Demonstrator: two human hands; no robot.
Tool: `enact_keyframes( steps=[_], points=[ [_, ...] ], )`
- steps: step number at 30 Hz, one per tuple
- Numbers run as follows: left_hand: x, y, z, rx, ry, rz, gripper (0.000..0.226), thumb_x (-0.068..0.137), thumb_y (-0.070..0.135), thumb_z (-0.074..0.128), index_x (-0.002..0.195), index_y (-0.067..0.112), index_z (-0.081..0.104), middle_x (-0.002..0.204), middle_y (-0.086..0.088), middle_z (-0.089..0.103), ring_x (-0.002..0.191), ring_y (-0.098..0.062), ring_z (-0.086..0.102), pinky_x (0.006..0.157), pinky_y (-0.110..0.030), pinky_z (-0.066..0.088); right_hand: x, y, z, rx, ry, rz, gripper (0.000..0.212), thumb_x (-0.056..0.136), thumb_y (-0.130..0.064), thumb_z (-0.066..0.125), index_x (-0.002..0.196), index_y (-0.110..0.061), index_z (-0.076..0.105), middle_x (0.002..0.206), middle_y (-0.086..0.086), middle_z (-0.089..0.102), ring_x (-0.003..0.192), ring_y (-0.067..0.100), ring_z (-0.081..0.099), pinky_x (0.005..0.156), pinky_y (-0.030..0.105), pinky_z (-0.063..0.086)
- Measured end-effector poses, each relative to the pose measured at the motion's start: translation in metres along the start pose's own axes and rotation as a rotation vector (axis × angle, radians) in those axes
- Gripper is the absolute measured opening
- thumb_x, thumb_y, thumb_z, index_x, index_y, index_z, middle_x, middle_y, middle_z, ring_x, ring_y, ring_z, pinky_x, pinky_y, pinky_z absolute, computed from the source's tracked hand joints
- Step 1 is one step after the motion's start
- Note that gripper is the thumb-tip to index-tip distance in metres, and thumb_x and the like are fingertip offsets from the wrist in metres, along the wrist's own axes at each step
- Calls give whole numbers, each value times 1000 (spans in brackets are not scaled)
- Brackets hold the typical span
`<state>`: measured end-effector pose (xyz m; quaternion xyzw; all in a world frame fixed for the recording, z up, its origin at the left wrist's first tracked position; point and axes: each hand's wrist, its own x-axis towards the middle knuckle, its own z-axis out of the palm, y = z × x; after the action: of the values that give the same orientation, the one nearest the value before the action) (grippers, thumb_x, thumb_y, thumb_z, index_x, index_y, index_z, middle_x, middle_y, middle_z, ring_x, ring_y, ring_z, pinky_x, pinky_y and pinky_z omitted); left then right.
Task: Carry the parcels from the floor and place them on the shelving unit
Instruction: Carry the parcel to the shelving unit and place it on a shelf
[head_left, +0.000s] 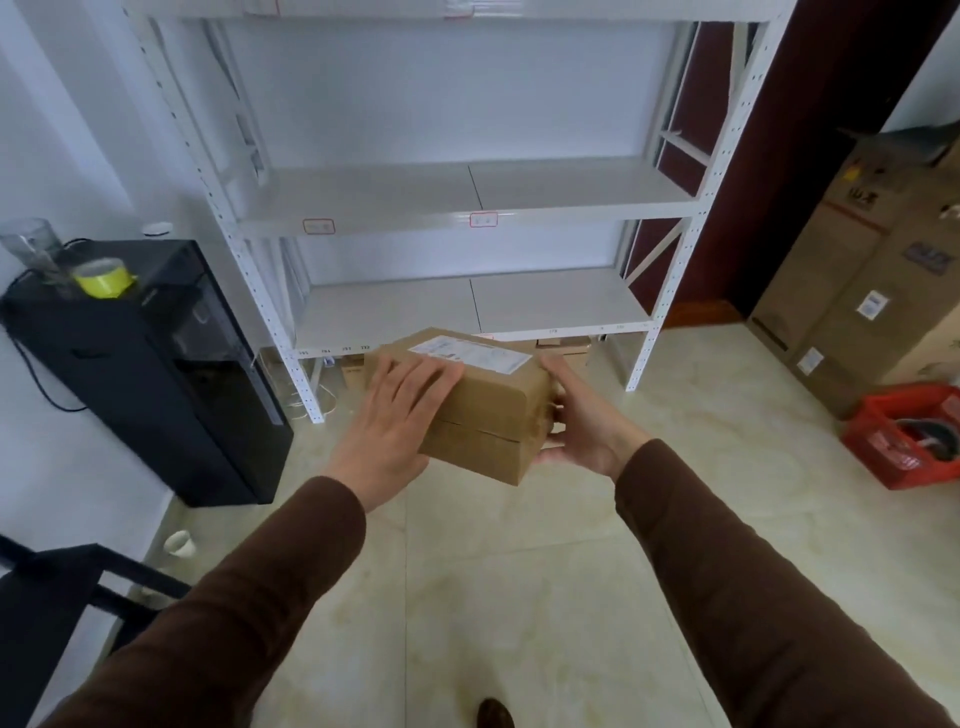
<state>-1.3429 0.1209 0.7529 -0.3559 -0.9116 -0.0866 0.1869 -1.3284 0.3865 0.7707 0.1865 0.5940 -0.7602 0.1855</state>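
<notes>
A brown cardboard parcel (488, 410) with a white shipping label on top is held in the air in front of me. My left hand (387, 428) presses flat against its left side and top. My right hand (582, 421) grips its right end, fingers partly hidden behind it. The white metal shelving unit (467, 221) stands straight ahead against the wall; its middle and lower boards are bare. The parcel hovers just before the lowest board's front edge. Small cardboard boxes (563, 349) lie on the floor under the lowest shelf.
A black appliance (156, 374) with a yellow tape roll (104, 280) on top stands left of the unit. Large cardboard cartons (857, 291) and a red crate (909, 436) stand at the right. Pale tiled floor (519, 571) lies between me and the shelves.
</notes>
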Motion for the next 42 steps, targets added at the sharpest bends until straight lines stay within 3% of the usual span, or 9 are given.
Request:
enact_keyframes(
  steps=[3,5,9,13,20,24,29,33,42],
  points=[
    [18,-31,22,-144,28,-177,113,77,11,78,164,29,8,171,-5,9,161,-26,4,128,-54,8,41,-28,22,-26,51,-91,68,87,-63,67,142,-25,56,126,3,63,107,24,66,82,48,64],
    [31,-42,30,-553,65,-463,110,86,6,68,162,41,-4,174,7,-8,161,-18,-5,127,-44,7,71,-43,44,-30,132,-218,74,84,-57,75,142,-21,44,133,3,60,111,16,64,85,44,62],
    [71,-73,33,-1583,237,-1019,58,107,31,46,160,41,27,154,0,54,140,-21,53,120,-46,37,121,-60,98,-316,295,-579,91,67,-55,87,137,-23,39,134,-4,49,119,11,56,101,32,53],
    [102,-131,44,-1807,238,-1043,50,105,57,35,149,37,49,142,1,67,130,-21,64,112,-49,48,166,-65,140,-587,320,-840,103,66,-54,88,147,-25,31,147,-8,36,137,17,39,110,31,45],
    [146,-251,66,-1818,300,-919,48,106,45,41,150,27,46,149,-6,61,138,-26,57,115,-51,43,261,-89,195,-679,295,-1003,104,72,-51,88,152,-18,31,163,-1,26,151,22,28,123,39,35],
    [180,-313,68,-1541,327,-936,39,104,38,52,143,33,47,138,3,67,124,-14,67,108,-44,52,312,-112,208,-515,265,-857,89,78,-55,80,149,-37,30,157,-14,31,150,16,30,120,39,37],
    [227,-363,74,-1377,279,-848,59,98,33,64,150,46,38,138,14,63,128,-9,59,102,-33,53,373,-148,215,-153,195,-619,51,98,-43,66,141,-37,41,143,-4,56,130,12,57,103,26,55],
    [263,-401,83,-1314,258,-821,63,96,25,69,150,37,39,138,20,58,126,0,55,101,-29,51,424,-177,225,-13,196,-508,46,101,-43,60,143,-36,43,136,-4,64,124,13,62,97,26,49],
    [352,-510,117,-1261,246,-892,54,94,29,70,145,25,50,138,10,63,126,-8,59,101,-27,48,559,-253,239,-21,179,-468,42,104,-43,57,142,-27,52,133,-2,68,123,10,61,98,24,47]
  ],
)
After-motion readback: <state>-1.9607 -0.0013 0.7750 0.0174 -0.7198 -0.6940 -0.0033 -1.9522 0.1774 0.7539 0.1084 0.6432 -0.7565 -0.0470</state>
